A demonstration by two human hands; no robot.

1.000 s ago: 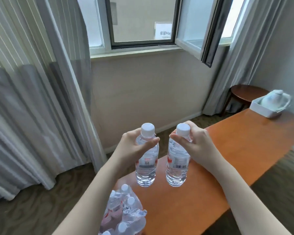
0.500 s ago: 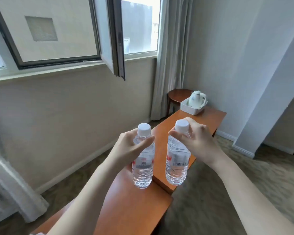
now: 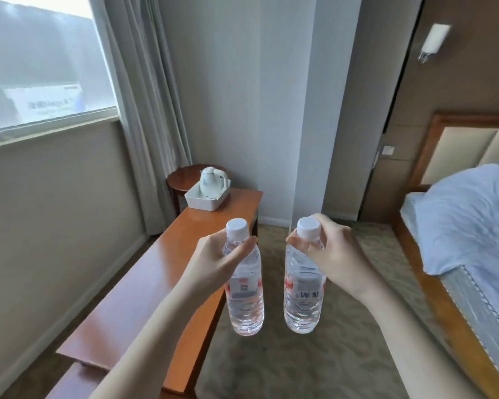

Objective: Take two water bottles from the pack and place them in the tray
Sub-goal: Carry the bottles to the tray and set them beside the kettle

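Observation:
I hold two clear water bottles with white caps upright in the air. My left hand (image 3: 213,263) grips the left bottle (image 3: 245,300) by its neck and shoulder. My right hand (image 3: 336,254) grips the right bottle (image 3: 301,300) just under its cap. Both bottles hang over the right edge of a long orange wooden table (image 3: 156,269) and the carpet beside it. The white tray (image 3: 206,198) stands at the table's far end, well beyond the bottles, with a white kettle (image 3: 212,180) in it. The pack is out of view.
A small round dark table (image 3: 182,178) stands behind the tray by the curtain (image 3: 144,110). A bed (image 3: 473,240) with a wooden frame lies to the right. Patterned carpet (image 3: 314,364) runs between table and bed. A window is at the upper left.
My view has swung right along the table: the pack has dropped out of sight, and the tray and the bed have come into view. Both hands still hold their bottles.

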